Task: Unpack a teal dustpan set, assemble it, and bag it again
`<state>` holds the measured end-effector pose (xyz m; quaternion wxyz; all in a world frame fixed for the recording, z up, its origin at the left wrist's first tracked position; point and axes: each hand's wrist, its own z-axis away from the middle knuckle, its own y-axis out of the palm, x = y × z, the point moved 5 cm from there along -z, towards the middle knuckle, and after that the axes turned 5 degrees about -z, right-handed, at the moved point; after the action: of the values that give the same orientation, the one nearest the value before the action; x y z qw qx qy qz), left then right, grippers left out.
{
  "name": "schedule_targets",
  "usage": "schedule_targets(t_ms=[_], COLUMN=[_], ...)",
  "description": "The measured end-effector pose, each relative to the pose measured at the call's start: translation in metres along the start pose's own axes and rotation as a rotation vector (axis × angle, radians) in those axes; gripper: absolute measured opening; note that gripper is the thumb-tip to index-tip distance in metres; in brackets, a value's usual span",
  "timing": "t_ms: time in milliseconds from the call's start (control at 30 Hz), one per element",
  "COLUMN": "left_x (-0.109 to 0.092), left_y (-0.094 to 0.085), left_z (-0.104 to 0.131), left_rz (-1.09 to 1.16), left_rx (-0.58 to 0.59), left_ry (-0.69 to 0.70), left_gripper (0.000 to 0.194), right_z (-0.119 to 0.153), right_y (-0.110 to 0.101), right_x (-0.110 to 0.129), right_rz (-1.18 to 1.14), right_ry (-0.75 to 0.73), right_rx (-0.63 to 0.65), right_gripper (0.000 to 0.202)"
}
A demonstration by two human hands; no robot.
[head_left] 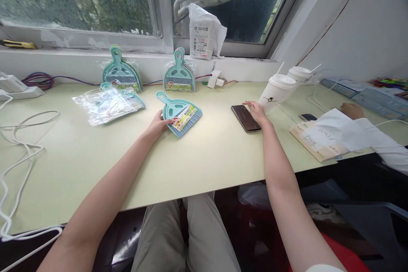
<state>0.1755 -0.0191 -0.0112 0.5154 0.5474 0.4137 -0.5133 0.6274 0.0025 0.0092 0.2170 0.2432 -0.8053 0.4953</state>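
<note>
My left hand (157, 126) grips the edge of a small mint-green mini dustpan (174, 106) with its blue-bristled brush and a printed label. The dustpan lies at a slant on the table, with its looped handle pointing to the back left. Resting on the right edge of a dark-screened smartphone (245, 119), my right hand (256, 112) has its fingers stretched out. Behind the dustpan, wrapped dustpan sets stand against the wall at the left (123, 70) and in the middle (179, 72). Another set in crumpled clear plastic (110, 104) lies flat to the left.
Two white lidded cups (276, 91) with straws stand beyond my right hand. A tissue pack (318, 138) lies at the right, near another person's hand (351, 110) and a second phone (308, 117). White cables (24, 153) sprawl on the left. A wrapped box (202, 36) sits on the sill.
</note>
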Motion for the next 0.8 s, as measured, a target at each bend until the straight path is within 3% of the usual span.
schedule_targets(t_ms=[333, 800], left_x=[0.0007, 0.0027], left_y=[0.0001, -0.0007], left_z=[0.0001, 0.0047], left_rz=[-0.008, 0.034], left_rx=[0.014, 0.002], left_ry=[0.002, -0.002], left_gripper=[0.063, 0.063], right_z=[0.004, 0.0073], right_y=[-0.0051, -0.0011], right_x=[0.0049, -0.0043], right_rz=[-0.04, -0.046], right_ry=[-0.022, 0.001], right_rx=[-0.041, -0.057], right_gripper=[0.072, 0.067])
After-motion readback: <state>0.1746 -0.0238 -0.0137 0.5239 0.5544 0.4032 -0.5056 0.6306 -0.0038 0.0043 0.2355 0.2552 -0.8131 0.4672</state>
